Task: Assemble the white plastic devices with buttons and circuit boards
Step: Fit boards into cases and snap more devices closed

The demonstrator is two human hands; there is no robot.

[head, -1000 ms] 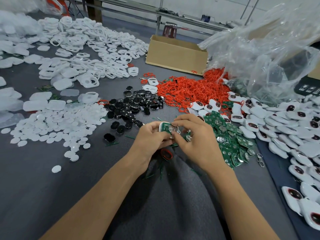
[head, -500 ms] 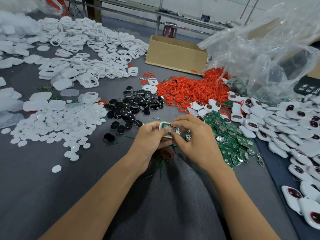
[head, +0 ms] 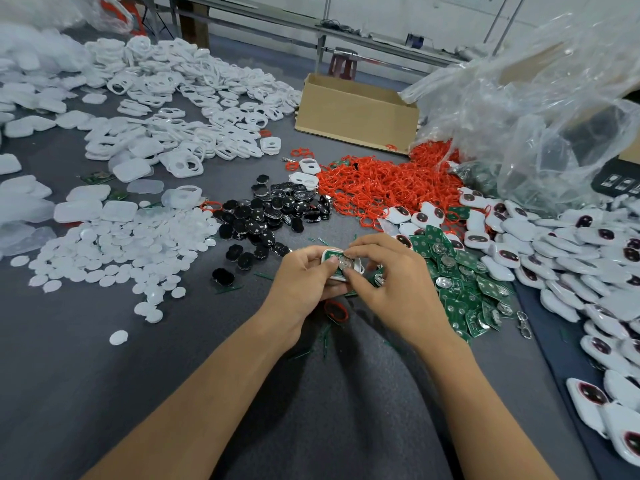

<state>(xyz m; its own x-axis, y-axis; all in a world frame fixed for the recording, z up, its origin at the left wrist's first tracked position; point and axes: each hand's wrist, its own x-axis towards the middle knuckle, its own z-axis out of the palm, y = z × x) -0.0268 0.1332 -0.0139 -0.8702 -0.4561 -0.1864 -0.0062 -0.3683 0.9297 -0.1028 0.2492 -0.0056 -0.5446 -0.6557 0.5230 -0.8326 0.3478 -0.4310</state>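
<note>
Both hands meet over the grey table at centre. My left hand point(head: 304, 282) grips a white plastic device shell point(head: 341, 266) with a green circuit board and a round silver cell set in it. My right hand point(head: 391, 282) pinches the same shell from the right, fingertips on the board. A loose red ring point(head: 336, 311) lies just below the hands. Green circuit boards point(head: 464, 289) are heaped to the right, black buttons point(head: 273, 213) to the upper left, red rings point(head: 384, 185) behind.
White round discs point(head: 114, 251) spread at left, white shells and frames point(head: 173, 98) at the back left. Assembled white devices point(head: 571, 258) fill the right side. A cardboard box point(head: 356, 112) and a clear plastic bag point(head: 540, 109) stand at the back right.
The hands stay in place; my right fingers have shifted slightly on the board, which now sits further into the white shell.
</note>
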